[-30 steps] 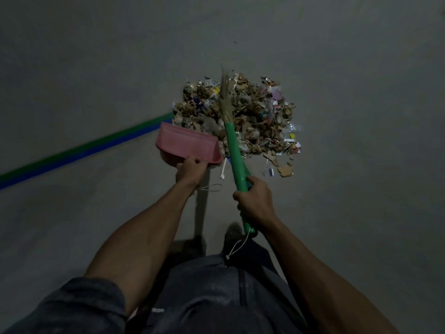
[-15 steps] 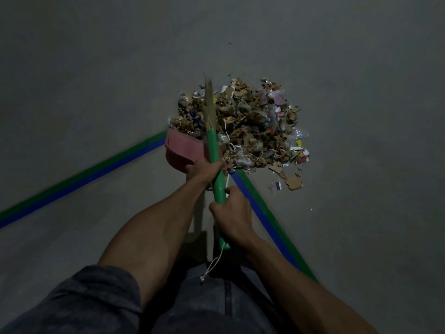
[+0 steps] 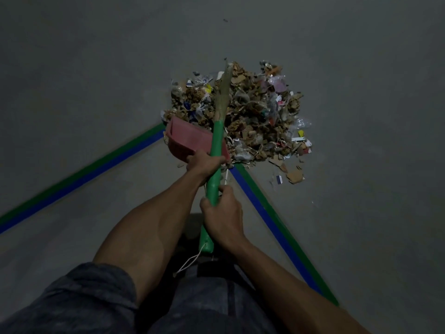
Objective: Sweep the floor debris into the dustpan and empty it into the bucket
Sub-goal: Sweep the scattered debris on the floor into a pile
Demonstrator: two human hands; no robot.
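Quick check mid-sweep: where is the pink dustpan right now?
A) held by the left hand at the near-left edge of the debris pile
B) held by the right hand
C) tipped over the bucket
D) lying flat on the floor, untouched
A: the left hand grips the pink dustpan at the debris pile's near-left edge, while the right hand holds the green broom handle.

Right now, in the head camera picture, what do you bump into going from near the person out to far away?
Right hand gripping the broom handle → left hand holding the pink dustpan → debris pile → bare floor.
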